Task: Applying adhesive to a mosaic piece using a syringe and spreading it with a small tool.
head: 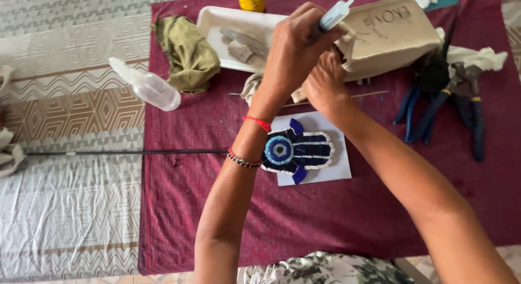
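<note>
Bare forearms; left wrist wears a red string bracelet [257,122] and beaded bracelet [242,160].

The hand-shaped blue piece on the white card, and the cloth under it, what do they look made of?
The hand-shaped piece looks like glossy blue glass or ceramic tiles set in pale grout: separate shiny bits with white seams. The maroon cloth looks like matte woven fabric with a faint check.

Mosaic piece [297,150] lies on a card [331,173] at frame centre; tray [217,18] behind it, pliers [439,99] right, spray bottle [144,84] left.
</note>
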